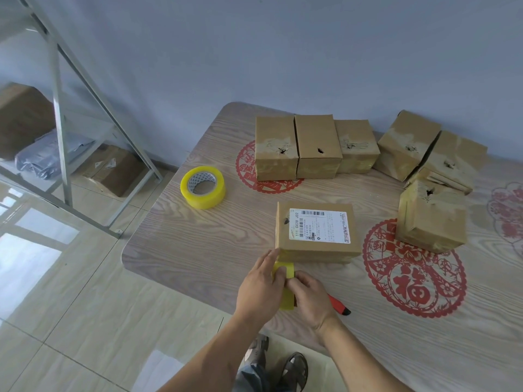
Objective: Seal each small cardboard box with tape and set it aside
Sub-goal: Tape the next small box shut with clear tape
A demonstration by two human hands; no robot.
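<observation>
At the near edge of the counter (198,244), both hands are pinching one yellow tape strip (286,290).

Your left hand (261,290) and right hand (310,295) each grip the strip, and the right looks like it's got a red cutter (339,305) tucked under it too. The labelled box (317,232) sits just beyond your fingertips, long axis running left-right, left hand touching its near corner. Tape roll (203,186) is off to the far left, and the other boxes (317,145) are lined up at the back.

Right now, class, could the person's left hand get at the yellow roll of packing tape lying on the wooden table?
Probably yes. The yellow roll of packing tape lies alone with bare wooden table between it and the left hand. But that hand's grip is on a yellow tape strip, so it must let go first.
</observation>
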